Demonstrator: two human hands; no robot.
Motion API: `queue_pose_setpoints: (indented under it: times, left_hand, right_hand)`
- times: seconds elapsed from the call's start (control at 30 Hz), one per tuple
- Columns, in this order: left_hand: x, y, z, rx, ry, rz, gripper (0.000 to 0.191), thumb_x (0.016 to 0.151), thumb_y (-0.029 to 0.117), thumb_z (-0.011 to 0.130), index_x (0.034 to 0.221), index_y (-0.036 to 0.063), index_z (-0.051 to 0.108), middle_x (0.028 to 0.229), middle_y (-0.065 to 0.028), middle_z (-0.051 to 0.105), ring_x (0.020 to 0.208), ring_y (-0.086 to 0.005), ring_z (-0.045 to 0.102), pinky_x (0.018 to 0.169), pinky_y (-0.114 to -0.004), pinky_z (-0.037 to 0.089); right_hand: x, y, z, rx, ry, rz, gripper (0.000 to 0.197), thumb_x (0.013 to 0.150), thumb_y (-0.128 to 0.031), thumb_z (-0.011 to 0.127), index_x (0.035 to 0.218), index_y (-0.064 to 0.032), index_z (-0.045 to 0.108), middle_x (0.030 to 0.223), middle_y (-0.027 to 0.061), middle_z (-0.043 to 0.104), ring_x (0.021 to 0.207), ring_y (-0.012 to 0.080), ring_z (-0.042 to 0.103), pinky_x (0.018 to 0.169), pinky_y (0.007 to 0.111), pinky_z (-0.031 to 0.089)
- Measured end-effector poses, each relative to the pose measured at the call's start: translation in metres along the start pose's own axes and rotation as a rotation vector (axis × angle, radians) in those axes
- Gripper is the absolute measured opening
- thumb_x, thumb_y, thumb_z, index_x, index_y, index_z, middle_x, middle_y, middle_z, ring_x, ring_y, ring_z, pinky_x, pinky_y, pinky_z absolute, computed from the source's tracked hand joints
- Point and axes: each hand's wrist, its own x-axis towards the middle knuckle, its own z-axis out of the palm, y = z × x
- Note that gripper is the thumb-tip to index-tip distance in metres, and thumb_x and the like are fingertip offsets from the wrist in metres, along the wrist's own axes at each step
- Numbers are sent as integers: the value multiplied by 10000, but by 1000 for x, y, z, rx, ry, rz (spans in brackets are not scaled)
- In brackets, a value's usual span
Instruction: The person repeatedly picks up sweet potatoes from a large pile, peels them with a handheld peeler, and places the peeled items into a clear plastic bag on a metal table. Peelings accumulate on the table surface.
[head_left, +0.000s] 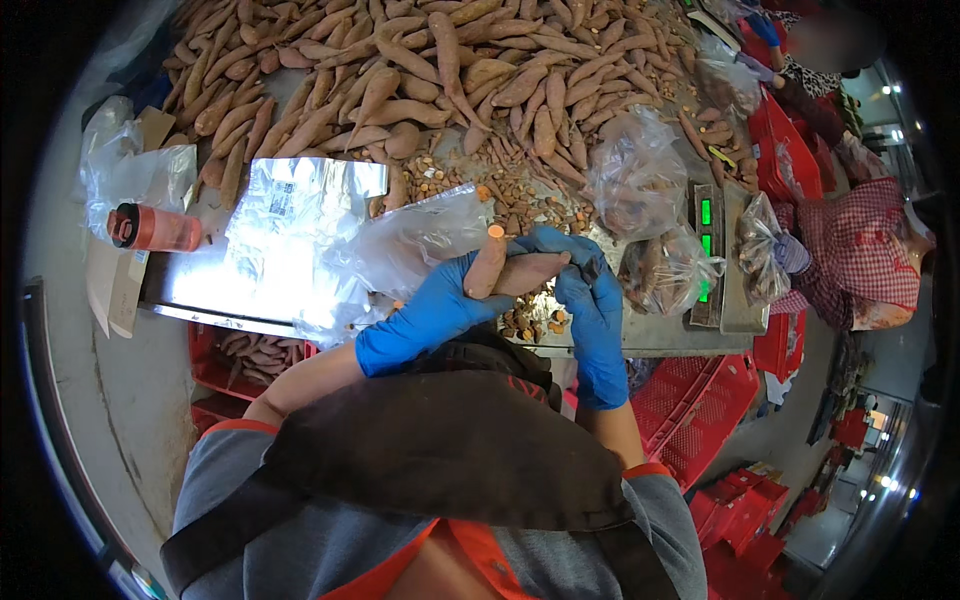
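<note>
My left hand (431, 307), in a blue glove, holds two sweet potatoes side by side. One sweet potato (486, 264) points upward with an orange cut end. The other sweet potato (531, 274) lies sideways, its narrow tip towards my right hand (589, 281). That hand, gloved in blue too, has its fingers curled around this tip. A dark patch shows among its fingers; whether it is a small blade or dirt on the glove is unclear. Below both hands, cut sweet potato ends (529, 319) lie on the table. A clear plastic bag (420, 240) rests beyond my left hand.
A large heap of sweet potatoes (450, 67) covers the far table. Filled plastic bags (637, 180) stand at right beside a scale with green displays (705, 247). A red bottle (161, 227) lies at left. Red crates (697, 412) stand below. A co-worker (855, 247) handles a bag.
</note>
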Motion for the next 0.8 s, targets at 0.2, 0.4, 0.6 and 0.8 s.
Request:
queue_pose_setpoints:
  times: [0.2,0.4,0.6,0.8]
  left_hand:
    - [4,-5,0,49,17,104,347,717,150,688,979,-30,548,758,-40,578,636,-79,524,567,-224,444]
    - [-11,13,-12,139,-334,167,431,707,170,667,1083,8,533,988,-118,605,916,-180,554,832,-299,421]
    - [-37,22,-51,-18,-355,189,472,704,134,667,1138,23,519,1138,-88,554,1028,-175,512,931,-299,356]
    - [-72,-14,-106,-394,45,128,610,747,207,593,1258,-33,361,1113,-154,535,980,-254,542,848,-317,432]
  right_hand:
    - [2,25,-3,-554,86,-241,363,717,-8,521,1066,-104,555,1028,133,555,826,272,590,723,317,471]
    - [-4,110,-26,-288,163,183,167,835,-66,484,967,-11,572,780,93,594,644,192,545,601,292,442]
    - [-20,88,-30,-15,125,564,205,879,-173,484,943,-29,615,607,-13,524,457,20,350,407,197,249]
    - [-17,73,10,-61,80,403,177,853,-108,526,991,-16,586,802,25,586,616,72,482,575,191,389]
